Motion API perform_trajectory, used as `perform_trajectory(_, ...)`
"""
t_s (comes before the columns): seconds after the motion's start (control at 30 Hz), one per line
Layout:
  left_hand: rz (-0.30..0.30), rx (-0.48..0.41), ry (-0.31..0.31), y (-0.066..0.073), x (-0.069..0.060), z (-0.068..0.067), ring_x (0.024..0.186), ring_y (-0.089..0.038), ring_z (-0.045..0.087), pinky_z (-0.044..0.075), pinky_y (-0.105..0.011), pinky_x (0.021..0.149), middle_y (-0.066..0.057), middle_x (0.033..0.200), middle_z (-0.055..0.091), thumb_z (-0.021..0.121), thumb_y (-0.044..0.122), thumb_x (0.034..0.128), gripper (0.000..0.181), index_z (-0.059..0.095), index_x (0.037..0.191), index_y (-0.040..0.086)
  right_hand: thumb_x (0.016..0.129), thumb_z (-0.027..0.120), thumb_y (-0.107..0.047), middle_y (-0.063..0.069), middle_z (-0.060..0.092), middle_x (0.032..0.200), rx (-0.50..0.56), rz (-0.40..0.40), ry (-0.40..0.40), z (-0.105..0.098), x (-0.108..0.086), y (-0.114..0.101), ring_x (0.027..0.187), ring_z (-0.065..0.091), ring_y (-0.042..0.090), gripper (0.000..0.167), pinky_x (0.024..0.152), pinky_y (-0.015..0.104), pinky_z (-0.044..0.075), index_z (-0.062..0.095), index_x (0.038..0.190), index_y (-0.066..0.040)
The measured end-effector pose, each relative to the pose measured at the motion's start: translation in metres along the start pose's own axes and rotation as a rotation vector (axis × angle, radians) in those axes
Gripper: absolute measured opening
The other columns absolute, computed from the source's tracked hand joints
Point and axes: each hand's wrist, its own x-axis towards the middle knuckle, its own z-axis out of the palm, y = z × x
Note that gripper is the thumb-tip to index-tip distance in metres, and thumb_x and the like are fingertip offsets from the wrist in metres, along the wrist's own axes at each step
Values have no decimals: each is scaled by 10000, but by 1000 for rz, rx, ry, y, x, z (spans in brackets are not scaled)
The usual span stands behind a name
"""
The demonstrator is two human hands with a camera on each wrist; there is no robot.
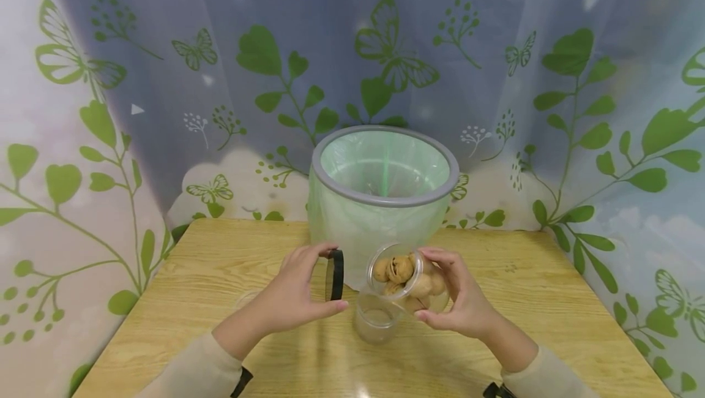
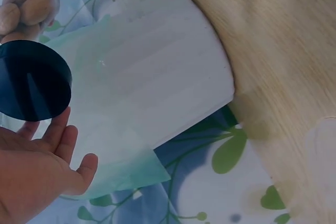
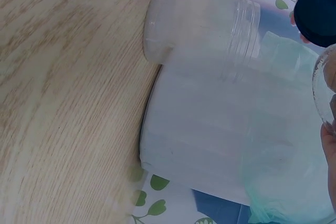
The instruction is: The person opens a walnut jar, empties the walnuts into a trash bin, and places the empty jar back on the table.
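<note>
Left hand [image 1: 300, 288] pinches the lid [image 1: 338, 275] by its edge; right hand [image 1: 465, 300] grips the walnut jar [image 1: 409, 280], tilted.
Lid and walnut jar are apart at lower centre of the head view, the jar's open mouth turned toward the lid. The step in hand looks like opening or closing this jar; which one cannot be told. Either way, the next move calls for a steady tilt, as walnuts [image 1: 400, 269] could roll out. Counted: one lid, two clear jars, and one bin [image 1: 385, 201] at centre with one green bag [image 1: 380, 226]. The empty jar [image 1: 377, 324] stands upright on the desk [image 1: 193, 300], lower centre. Walnuts overlap; at least five show.
</note>
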Motion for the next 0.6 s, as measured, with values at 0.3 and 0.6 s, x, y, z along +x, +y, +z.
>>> perform_trajectory(0.3, 34, 18, 1, -11, -2, 5, 1301, -236, 415, 305, -588, 1060, -3, 1407, 503, 821, 474, 801, 918, 362, 1545, 192, 807, 843, -71, 139, 399, 1471, 5, -2, 9, -2, 0, 0, 1360, 421, 212, 839, 1109, 267, 355, 274, 1356, 211)
perform_trajectory(0.6, 7, 23, -42, -15, -2, 7, 1312, -233, 413, 279, -582, 1072, 28, 1403, 510, 821, 485, 800, 858, 421, 1514, 225, 762, 845, 26, 116, 389, 1480, -8, 24, 2, -4, -1, -3, 1370, 411, 199, 848, 1120, 266, 340, 264, 1347, 221)
